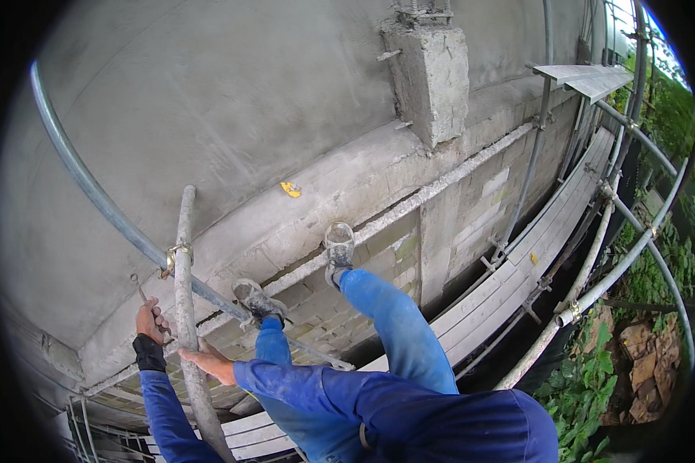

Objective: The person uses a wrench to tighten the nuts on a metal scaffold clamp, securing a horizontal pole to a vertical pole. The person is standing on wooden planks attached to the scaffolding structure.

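My left hand (153,321), with a black band at the wrist, is closed around a small metal wrench (139,288), its ring end pointing up. It is just left of a mortar-crusted upright scaffold pole (184,293). My right hand (211,363) reaches across from the right and grips that pole lower down; some of its fingers are hidden. Above both hands a scaffold clamp (179,258) joins the upright to a long grey tube (104,191). My shoes, the left (259,301) and the right (339,248), rest by a mortar-covered horizontal pole (409,204) along the wall ledge.
A rough concrete block (432,85) juts from the grey plastered wall (232,85). Below lies a plank walkway (510,282) above a dark gap. Scaffold tubes (618,270) and green plants (587,393) line the right. A yellow scrap (290,189) lies on the ledge.
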Tool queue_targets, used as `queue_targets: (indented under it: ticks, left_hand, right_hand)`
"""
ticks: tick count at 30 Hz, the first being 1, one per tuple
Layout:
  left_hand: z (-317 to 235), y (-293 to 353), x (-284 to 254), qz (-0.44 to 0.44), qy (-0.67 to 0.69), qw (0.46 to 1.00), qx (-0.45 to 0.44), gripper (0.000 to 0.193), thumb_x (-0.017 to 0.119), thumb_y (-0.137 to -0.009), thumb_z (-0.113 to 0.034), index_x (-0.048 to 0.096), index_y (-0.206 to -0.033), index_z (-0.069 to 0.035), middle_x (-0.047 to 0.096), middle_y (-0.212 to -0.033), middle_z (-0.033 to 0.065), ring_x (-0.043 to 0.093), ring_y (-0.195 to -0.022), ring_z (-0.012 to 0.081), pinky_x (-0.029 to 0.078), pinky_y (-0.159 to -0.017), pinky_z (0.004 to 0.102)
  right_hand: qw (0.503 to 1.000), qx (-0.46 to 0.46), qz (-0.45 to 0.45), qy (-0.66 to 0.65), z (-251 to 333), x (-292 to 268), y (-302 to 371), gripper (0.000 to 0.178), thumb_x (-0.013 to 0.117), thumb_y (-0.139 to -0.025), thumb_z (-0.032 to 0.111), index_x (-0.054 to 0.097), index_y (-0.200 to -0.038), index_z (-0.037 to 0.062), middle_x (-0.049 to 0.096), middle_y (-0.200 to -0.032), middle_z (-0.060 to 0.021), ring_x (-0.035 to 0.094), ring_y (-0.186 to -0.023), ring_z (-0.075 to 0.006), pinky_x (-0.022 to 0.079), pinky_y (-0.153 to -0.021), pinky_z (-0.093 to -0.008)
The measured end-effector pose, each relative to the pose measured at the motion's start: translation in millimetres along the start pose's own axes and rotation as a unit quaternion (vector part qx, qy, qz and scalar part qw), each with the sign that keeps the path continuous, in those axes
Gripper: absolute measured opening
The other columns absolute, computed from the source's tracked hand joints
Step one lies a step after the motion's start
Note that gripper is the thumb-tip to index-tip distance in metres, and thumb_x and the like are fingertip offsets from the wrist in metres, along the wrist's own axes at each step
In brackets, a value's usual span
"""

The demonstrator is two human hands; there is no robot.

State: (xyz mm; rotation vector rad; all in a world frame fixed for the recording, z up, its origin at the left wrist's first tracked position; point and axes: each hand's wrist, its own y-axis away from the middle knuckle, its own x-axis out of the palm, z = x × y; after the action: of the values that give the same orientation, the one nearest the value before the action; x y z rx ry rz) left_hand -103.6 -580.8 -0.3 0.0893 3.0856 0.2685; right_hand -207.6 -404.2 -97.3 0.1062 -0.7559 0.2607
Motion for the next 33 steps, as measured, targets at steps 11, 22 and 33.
queue_targets:
  ticks: [11, 22, 33]
  left_hand:
    - [10, -24, -8, -0.037, -0.011, 0.999, 0.004, 0.013, 0.056, -0.094, -0.023, 0.057, -0.102, -0.013, 0.043, -0.066, -0.0050, 0.036, -0.046, 0.0086, 0.035, -0.041, 0.0282]
    - [-3, 16, -6, -0.094, -0.063, 0.993, 0.015, 0.011, 0.061, -0.092, -0.016, 0.054, -0.088, -0.009, 0.042, -0.066, -0.0032, 0.034, -0.048, 0.0095, 0.033, -0.044, 0.0306]
    - [-85, 85, -74, -0.027, -0.221, 0.975, 0.007, 0.019, 0.057, -0.094, -0.027, 0.051, -0.081, -0.016, 0.039, -0.059, -0.0048, 0.033, -0.042, 0.0119, 0.031, -0.037, 0.0347]
  right_hand:
    - [0.990, -0.066, -0.085, 0.086, -6, 11, 9, 0.081, 0.075, -0.084, 0.045, 0.033, -0.141, 0.0059, 0.052, -0.124, -0.0137, 0.054, -0.111, -0.0221, 0.050, -0.085, -0.0412]
    - [0.999, -0.006, -0.005, -0.046, 1, 5, 11, 0.072, 0.080, -0.084, 0.027, 0.038, -0.135, -0.0017, 0.057, -0.117, -0.0134, 0.059, -0.104, -0.0190, 0.048, -0.091, -0.0340]
    - [0.996, 0.026, 0.054, -0.066, 7, -8, 16, 0.062, 0.070, -0.089, 0.032, 0.038, -0.138, 0.0111, 0.053, -0.126, -0.0086, 0.058, -0.109, -0.0227, 0.055, -0.084, -0.0461]
